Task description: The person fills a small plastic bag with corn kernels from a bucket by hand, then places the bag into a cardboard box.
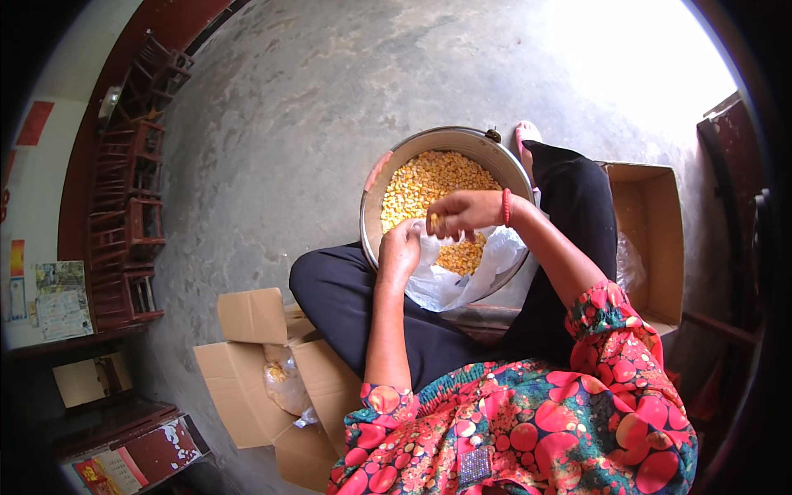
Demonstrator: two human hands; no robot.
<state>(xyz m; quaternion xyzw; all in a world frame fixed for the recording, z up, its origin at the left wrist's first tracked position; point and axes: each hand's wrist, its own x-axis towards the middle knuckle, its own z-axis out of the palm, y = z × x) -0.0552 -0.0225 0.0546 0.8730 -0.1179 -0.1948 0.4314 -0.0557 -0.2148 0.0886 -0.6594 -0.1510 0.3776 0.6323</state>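
Between my knees stands a round metal pot holding loose yellow corn kernels. A thin white plastic bag hangs over its near rim, with more kernels visible in its mouth. My left hand pinches the bag's edge at the left of the opening. My right hand, a red band on its wrist, is above the bag, its fingers curled around a few kernels. Its fingertips are slightly blurred. Part of the bag is hidden behind my hands.
Left of me, an open cardboard box contains a clear plastic bag with yellowish contents. Another cardboard box by my right leg holds crumpled clear plastic. Wooden chairs line the left wall on the concrete floor.
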